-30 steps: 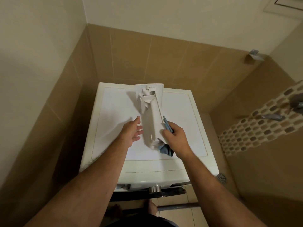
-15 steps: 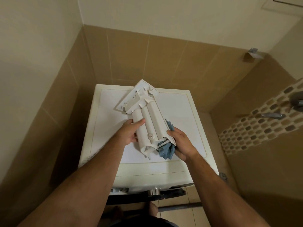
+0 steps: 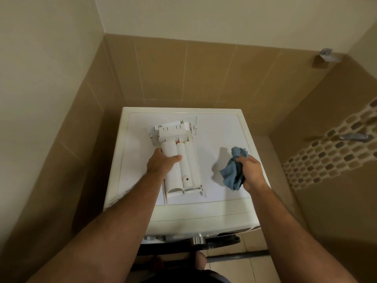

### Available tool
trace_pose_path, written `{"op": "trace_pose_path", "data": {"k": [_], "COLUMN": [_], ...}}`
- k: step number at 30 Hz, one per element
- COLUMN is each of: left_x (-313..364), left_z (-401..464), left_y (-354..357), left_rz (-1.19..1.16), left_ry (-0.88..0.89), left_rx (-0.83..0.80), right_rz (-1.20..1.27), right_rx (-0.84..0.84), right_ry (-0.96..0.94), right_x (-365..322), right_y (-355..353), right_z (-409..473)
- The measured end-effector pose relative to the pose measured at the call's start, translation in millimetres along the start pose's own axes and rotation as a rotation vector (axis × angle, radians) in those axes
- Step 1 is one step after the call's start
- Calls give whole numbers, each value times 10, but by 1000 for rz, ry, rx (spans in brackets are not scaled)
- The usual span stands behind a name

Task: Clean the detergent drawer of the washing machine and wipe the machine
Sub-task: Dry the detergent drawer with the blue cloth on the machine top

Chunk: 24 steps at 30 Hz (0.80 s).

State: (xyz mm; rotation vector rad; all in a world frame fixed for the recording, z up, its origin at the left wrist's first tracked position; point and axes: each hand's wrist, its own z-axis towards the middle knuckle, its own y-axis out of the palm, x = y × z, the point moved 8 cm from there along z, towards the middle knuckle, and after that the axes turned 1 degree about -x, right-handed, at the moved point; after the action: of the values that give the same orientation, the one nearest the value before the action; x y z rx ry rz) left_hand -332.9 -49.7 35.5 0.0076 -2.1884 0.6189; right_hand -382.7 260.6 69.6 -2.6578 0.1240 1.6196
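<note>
Top of the washing machine (image 3: 220, 209): the detergent drawer (image 3: 180, 160) is lying underside up, left of centre. My left hand (image 3: 161, 165) is grasping its left edge, thumb across it; my right hand (image 3: 250, 170) is clutching the blue cloth (image 3: 232, 176), held apart from the drawer.

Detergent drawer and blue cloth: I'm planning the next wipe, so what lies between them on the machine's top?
Nothing: the head view shows only bare white washing machine lid and the cloth's shadow between the detergent drawer and the blue cloth.
</note>
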Motion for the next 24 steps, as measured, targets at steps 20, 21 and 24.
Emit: {"op": "trace_pose_path", "data": {"k": [20, 21, 24], "left_x": [97, 104, 116], "left_z": [-89, -97, -110], "left_y": [-95, -83, -76], "left_rz": [228, 221, 228], "left_ry": [76, 90, 115], "left_rx": [109, 97, 90], "right_rz": [-439, -381, -378], "right_rx": [-338, -267, -115], "right_ry": [-188, -195, -233], "right_x": [82, 99, 107], "right_y": [1283, 1231, 1164], "right_z": [296, 330, 389]}}
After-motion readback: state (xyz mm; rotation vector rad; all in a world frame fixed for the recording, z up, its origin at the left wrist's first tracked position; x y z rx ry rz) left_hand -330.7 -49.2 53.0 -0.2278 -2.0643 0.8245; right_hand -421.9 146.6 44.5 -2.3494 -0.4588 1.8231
